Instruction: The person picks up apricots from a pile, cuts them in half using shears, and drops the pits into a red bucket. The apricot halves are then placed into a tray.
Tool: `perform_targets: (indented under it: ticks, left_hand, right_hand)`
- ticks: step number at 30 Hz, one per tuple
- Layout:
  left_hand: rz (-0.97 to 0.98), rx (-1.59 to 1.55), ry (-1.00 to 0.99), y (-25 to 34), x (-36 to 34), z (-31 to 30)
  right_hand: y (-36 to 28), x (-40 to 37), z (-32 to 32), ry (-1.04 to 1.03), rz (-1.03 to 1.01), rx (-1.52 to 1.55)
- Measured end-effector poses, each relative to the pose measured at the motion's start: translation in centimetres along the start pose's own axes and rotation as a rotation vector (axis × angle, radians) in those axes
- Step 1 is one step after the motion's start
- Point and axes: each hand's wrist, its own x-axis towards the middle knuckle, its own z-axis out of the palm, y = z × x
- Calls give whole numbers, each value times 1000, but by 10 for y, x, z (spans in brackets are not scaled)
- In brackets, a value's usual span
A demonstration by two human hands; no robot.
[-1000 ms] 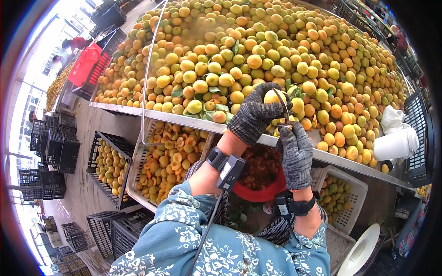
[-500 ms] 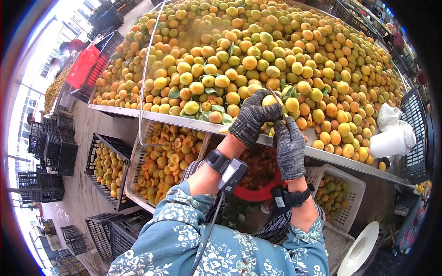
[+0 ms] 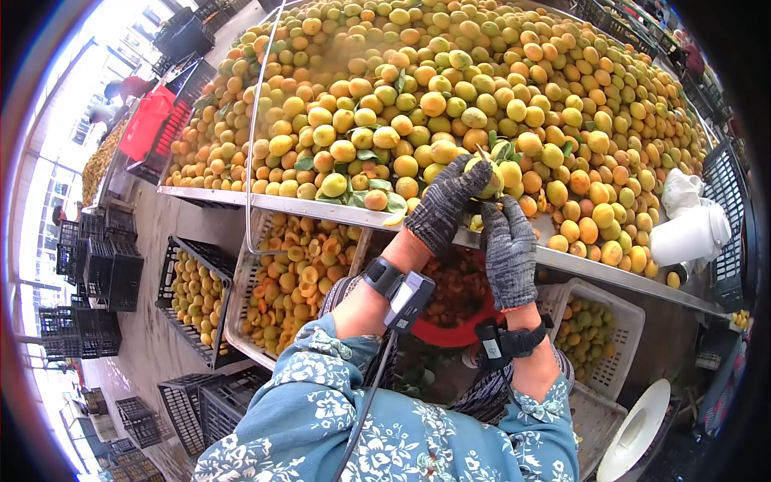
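Note:
A yellow-green apricot (image 3: 488,189) is held between my two gloved hands, just over the front edge of the heaped tray. My left hand (image 3: 450,207), in a dark grey knit glove, is closed around its left and upper side. From below, my right hand (image 3: 511,253) in a matching glove has its fingers drawn together with the tips at the fruit's lower edge. A thin, pointed brownish piece (image 3: 482,151) sticks up by the left fingertips; I cannot tell whether it is a blade or a twig. Whole apricots (image 3: 434,104) with some green leaves (image 3: 377,186) lie behind.
Below the tray's metal edge (image 3: 321,210) stand a crate of split apricots (image 3: 301,281), a red basin (image 3: 450,336) and a crate of greener fruit (image 3: 585,333). A white container (image 3: 689,234) is at right. Black crates (image 3: 112,269) stand at left. A metal rod (image 3: 255,120) rises in front.
The apricot between my hands shows more of its surface, and my left fingers have shifted up and over it. The right fingers have lowered slightly. The view has moved a little.

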Motion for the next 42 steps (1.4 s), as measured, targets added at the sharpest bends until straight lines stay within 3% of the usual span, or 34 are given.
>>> perform_targets:
  ticks: [2,4,5,7,8,10,11,14,16,17,19,23,27,28,31,33,35,36,41,42]
  left_hand:
    - [17,24,-24,-1,3,-1]
    - [45,15,-78,-2,4,-2]
    - [45,14,-76,-2,2,0]
    - [97,75,51,1,-4,7]
    - [97,77,50,0,-4,7]
    - [102,51,75,-3,-4,7]
    - [101,53,75,-5,-4,6]
    - [157,164,98,-8,0,2]
    - [269,366,102,-10,3,-2]
    - [267,367,102,-11,7,-9]
    - [147,-91,117,-13,16,-26]
    - [9,-346,213,-15,18,-16]
    - [-88,-273,145,-8,5,1]
    - [-167,-284,122,-7,0,13]
    - [-160,-160,85,-5,0,11]
    - [-144,-106,60,-8,5,6]
    - [173,267,10,-9,6,6]
    - [181,254,24,-8,5,7]
    - [178,281,-8,-4,-3,5]
    - [281,422,42,-10,-3,3]
  right_hand:
    - [3,-1,-4,-24,41,4]
    - [10,-3,-5,16,-230,-297]
    - [11,-5,-5,14,-229,-297]
    - [12,-7,-2,3,40,-39]
    - [16,-8,-2,4,40,-37]
    - [27,-11,-3,36,-350,-436]
    - [26,-12,-4,37,-348,-434]
    - [16,-13,-7,-45,-185,-265]
    - [8,-13,-8,-95,34,-32]
    - [5,-15,-9,-95,36,-31]
    - [0,-19,-7,11,-124,-407]
    - [2,-15,-3,10,-97,-202]
    - [-1,-10,-2,-22,19,-74]
    - [3,-8,-1,-20,21,-73]
    - [11,-1,-3,9,-40,58]
    - [9,0,-5,-9,113,160]
    - [11,2,-7,-9,32,44]
    - [12,1,-8,-12,-50,-72]
    - [10,-5,-6,-19,43,28]
    - [11,-5,-5,-14,79,64]
